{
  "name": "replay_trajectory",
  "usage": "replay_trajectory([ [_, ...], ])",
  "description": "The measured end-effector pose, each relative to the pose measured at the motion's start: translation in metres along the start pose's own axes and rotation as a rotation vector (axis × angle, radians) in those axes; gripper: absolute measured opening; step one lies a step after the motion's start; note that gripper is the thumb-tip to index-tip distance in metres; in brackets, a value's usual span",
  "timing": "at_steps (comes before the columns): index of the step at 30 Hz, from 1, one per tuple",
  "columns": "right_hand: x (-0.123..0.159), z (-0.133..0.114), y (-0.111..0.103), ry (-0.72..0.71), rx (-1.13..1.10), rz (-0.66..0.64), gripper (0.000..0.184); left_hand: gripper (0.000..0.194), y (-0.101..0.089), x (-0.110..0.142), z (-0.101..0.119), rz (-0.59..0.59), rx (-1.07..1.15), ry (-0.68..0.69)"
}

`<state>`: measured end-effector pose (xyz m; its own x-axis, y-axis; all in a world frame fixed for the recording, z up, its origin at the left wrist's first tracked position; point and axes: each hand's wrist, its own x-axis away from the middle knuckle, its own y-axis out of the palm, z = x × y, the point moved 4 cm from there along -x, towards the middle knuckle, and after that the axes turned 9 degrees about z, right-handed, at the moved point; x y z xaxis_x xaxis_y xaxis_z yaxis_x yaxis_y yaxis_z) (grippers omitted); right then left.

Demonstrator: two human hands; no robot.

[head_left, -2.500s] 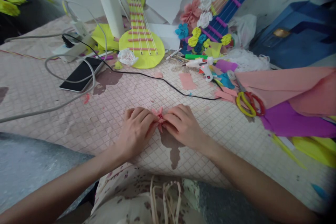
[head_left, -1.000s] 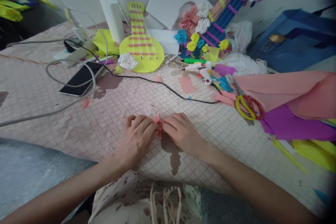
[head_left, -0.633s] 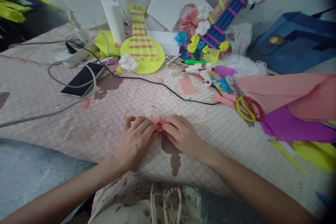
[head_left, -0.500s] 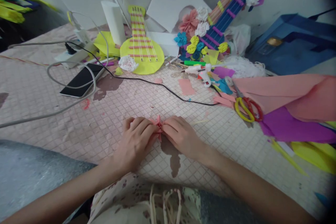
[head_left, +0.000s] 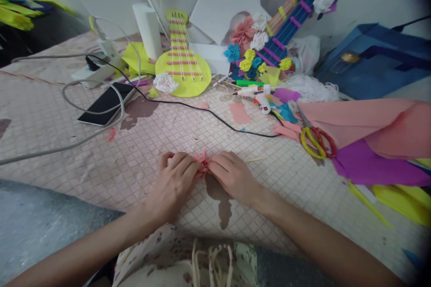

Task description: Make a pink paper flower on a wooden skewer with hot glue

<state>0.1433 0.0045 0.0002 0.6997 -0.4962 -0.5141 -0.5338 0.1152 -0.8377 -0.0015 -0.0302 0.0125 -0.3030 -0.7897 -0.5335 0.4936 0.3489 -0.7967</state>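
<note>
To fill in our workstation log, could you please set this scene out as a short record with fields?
Left grip: pinches the left side of a pink folded paper piece
Right grip: pinches the same piece's right side
Tools: white glue gun; scissors with one yellow and one red handle
Back of table: yellow guitar model; blue guitar model with paper flowers
Right of table: pink paper and purple paper, overlapping
Left of table: black-screened device, grey cable looping over it
</note>
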Motion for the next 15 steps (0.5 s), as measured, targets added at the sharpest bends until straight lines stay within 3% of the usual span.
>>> replay_trajectory([
  [4, -0.001, 0.0, -0.006, 0.053, -0.064, -0.006, 0.013, 0.015, 0.003, 0.004, 0.0, -0.033, 0.003, 0.019],
  [8, 0.005, 0.004, -0.016, 0.152, -0.074, -0.015, 0.019, 0.013, 0.003, 0.005, -0.002, 0.006, 0.043, -0.008],
  [15, 0.015, 0.006, -0.024, 0.147, -0.013, -0.004, 0.013, 0.007, 0.001, 0.007, -0.004, 0.006, 0.108, -0.055],
])
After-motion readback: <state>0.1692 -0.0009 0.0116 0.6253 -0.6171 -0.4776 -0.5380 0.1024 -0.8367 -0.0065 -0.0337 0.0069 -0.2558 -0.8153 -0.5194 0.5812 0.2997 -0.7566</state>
